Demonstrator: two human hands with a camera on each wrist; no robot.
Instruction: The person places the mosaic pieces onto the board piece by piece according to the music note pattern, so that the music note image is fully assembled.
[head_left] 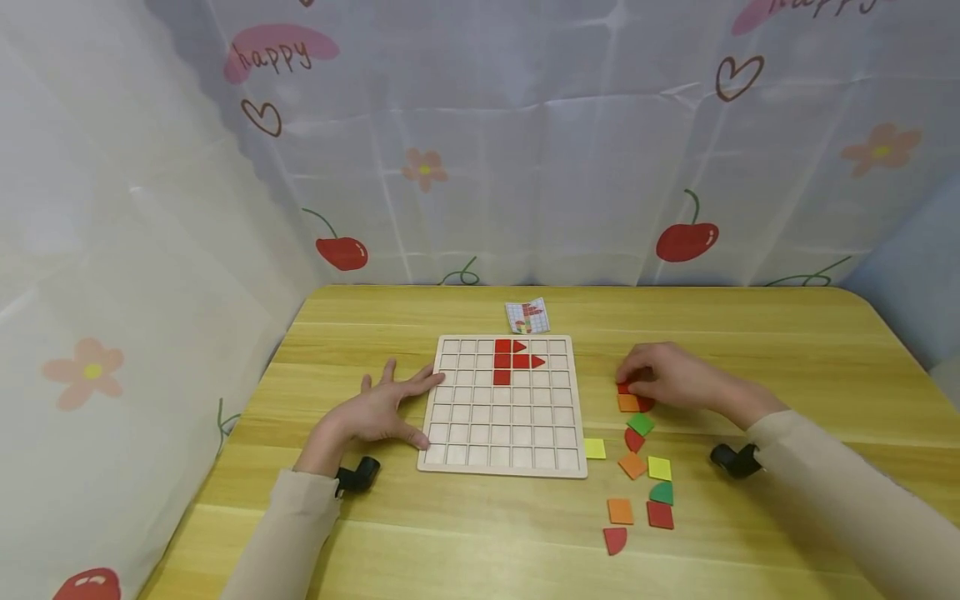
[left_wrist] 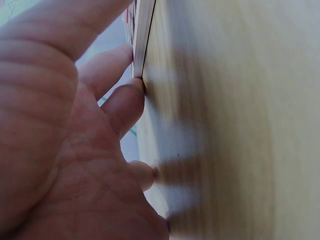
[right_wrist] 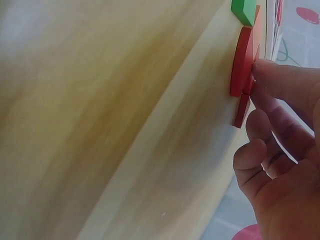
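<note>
In the head view my left hand [head_left: 382,408] lies spread beside the wooden grid board [head_left: 480,417], its thumb and a fingertip touching the left edge. The board's edge [left_wrist: 145,35] also shows against those fingers in the left wrist view. Red square tiles [head_left: 502,361] and two pointed red tiles [head_left: 537,362] fill some upper cells. Right of the board, my right hand [head_left: 667,375] pinches a red tile [head_left: 624,388] with thumb and fingertip, mostly hidden by the fingers. An orange tile [head_left: 627,403] and a rounded red tile [right_wrist: 241,65] lie right by it.
A small printed pattern card [head_left: 528,316] lies behind the board. Loose tiles spread toward the front right, among them a green tile [head_left: 641,424], a yellow tile [head_left: 595,448] touching or close to the board, and a red quarter-round [head_left: 615,541]. A patterned curtain [head_left: 525,192] hangs behind the table.
</note>
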